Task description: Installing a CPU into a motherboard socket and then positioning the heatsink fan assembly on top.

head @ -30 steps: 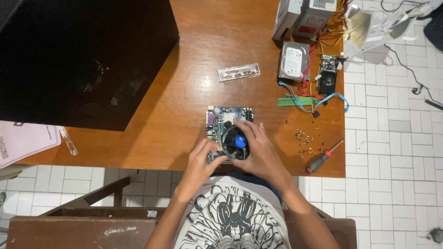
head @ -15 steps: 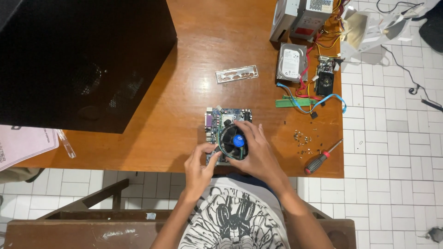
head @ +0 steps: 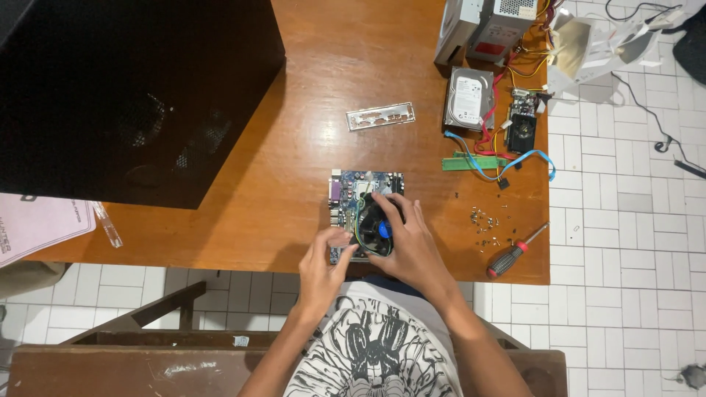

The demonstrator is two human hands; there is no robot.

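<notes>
A person is sitting at a wooden table [head: 294, 184], seen from above, working on a small motherboard [head: 365, 192] that is lying near the table's front edge, at about 6 o'clock from the table's middle. A round black cooler fan with a blue centre [head: 375, 228] is sitting on the board. The right hand [head: 408, 242] is resting over the fan from 4 o'clock, its fingers spread apart and curling around the fan's rim. The left hand [head: 323, 268] is touching the board's lower left corner, at 8 o'clock from the fan, fingers bent together; whether they are pinching anything cannot be told. At 10 o'clock from the board a large black computer case [head: 132, 95] is lying. At 12 o'clock a silver port plate [head: 381, 116] is lying flat. At 1 o'clock a hard drive [head: 468, 99] is lying beside tangled cables. At 3 o'clock loose screws [head: 484, 224] are lying scattered, with a red-handled screwdriver [head: 515, 251] just beyond them.
</notes>
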